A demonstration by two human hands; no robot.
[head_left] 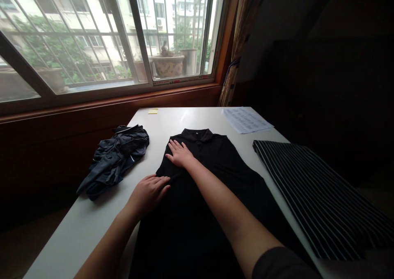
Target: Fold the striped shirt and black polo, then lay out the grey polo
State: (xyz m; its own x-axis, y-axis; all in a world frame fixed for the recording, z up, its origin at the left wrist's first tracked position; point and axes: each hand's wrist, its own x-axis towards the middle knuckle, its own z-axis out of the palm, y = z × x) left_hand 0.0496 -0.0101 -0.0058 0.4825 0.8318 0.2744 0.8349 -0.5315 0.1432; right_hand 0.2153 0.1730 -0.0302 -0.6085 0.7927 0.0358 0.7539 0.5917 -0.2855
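A black collared shirt (215, 176) lies spread front up on a white table, its collar pointing to the window. My right hand (180, 153) rests flat on the shirt near its left shoulder, fingers spread. Lower down, at the shirt's left side edge, is my left hand (150, 192); its fingers reach over the fabric, stretched out and slightly bent. No sleeves show spread out to the sides of the shirt. The lower part of the shirt runs out of view beneath my forearms.
On the table's left edge sits a crumpled pile of dark clothes (118, 157). A folded striped cloth (310, 192) lies along the right edge. Printed sheets (246, 120) and a yellow sticky note (153, 111) lie at the far end of the white table (70, 238), below a barred window.
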